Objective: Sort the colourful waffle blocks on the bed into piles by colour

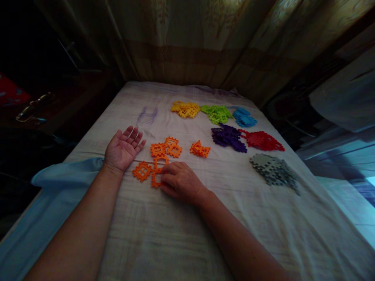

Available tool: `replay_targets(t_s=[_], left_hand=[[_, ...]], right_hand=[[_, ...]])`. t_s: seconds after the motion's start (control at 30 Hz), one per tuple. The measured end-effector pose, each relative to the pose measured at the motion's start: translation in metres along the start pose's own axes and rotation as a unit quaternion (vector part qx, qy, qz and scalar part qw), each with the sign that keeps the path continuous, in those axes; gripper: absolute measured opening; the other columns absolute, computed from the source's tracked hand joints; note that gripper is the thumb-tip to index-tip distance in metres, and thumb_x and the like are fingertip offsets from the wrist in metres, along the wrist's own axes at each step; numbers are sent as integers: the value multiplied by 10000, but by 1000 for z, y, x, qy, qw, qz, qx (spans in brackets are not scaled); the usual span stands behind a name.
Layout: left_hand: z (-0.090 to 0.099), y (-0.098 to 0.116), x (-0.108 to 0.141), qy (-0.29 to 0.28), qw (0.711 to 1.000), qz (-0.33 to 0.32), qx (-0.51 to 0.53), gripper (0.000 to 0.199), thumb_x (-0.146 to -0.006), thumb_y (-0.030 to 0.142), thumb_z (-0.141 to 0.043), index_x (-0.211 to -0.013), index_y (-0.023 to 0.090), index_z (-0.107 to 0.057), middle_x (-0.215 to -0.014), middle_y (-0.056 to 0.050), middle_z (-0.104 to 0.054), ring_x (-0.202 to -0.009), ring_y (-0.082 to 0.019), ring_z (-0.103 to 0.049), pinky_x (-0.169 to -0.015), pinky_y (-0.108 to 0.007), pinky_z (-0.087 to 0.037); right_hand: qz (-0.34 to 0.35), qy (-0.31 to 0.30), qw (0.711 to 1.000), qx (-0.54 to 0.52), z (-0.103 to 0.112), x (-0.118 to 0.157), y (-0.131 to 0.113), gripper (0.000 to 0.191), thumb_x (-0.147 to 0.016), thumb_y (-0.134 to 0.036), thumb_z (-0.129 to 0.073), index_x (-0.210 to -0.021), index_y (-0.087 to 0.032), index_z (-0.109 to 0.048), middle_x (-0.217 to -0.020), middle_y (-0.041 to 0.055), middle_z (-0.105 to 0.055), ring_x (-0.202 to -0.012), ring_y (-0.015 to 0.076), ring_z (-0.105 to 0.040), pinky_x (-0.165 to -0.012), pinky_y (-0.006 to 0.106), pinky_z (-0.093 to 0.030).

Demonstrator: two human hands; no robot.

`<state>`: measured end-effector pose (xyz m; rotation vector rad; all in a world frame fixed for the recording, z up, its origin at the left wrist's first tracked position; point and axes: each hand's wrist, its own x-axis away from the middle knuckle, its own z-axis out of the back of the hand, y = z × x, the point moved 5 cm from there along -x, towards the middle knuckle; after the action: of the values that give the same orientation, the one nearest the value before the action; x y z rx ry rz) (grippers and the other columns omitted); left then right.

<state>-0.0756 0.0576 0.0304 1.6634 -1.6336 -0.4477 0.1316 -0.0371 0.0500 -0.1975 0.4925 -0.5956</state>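
Several orange lattice pieces lie on the pale sheet in front of me. My right hand (183, 181) is closed on the right side of an orange square frame (156, 178), its fingertips partly hidden. Just beyond that frame lies another open orange frame (161, 160). To its left rests an orange window piece (142, 171), and farther back several more form a cluster (158, 150). A small orange heap (199, 149) sits apart on the right. Palm up and fingers apart, my left hand (123, 150) rests left of the pieces, holding nothing.
Farther back are yellow (186, 109), lime green (217, 114) and blue (244, 118) heaps. Purple (229, 138), red (261, 140) and grey (274, 171) heaps lie at the right. Light blue cloth (61, 191) hangs over the left edge; a curtain (187, 47) stands behind.
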Motion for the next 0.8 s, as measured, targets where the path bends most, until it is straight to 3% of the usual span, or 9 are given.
replay_targets(t_s=[0.1, 0.27, 0.63, 0.8], left_hand=[[0, 0, 0, 3, 1000, 1, 0, 281, -955, 409, -481, -961, 222, -691, -1028, -58, -751, -1101, -220, -674, -977, -433, -542], [0, 0, 0, 11, 1000, -1, 5, 312, -974, 397, -440, -967, 215, -693, -1043, -59, -747, -1088, -212, -677, -967, -427, -549], [2, -1, -1, 2, 1000, -3, 3, 283, -954, 399, -479, -972, 213, -692, -1042, -65, -745, -1083, -217, -679, -956, -433, -555], [1, 0, 0, -6, 1000, -6, -11, 281, -950, 414, -488, -969, 220, -690, -1067, -62, -742, -1118, -216, -667, -987, -430, -533]], right_hand=[[-8, 68, 998, 5, 10, 1, 4, 139, -934, -294, -580, -916, -207, -688, -1072, 71, -705, -968, 198, -611, -853, 352, -454], [-81, 185, 978, 51, 30, 10, 27, 135, -930, -290, -589, -908, -212, -697, -1003, 77, -706, -951, 207, -615, -862, 367, -456], [-224, 257, 927, 156, 55, 43, 81, 85, -843, -282, -668, -792, -221, -698, -953, 69, -701, -929, 230, -607, -888, 399, -433], [-275, 246, 908, 197, 58, 53, 94, 154, -827, -309, -690, -705, -217, -669, -916, 69, -702, -904, 235, -591, -845, 393, -418]])
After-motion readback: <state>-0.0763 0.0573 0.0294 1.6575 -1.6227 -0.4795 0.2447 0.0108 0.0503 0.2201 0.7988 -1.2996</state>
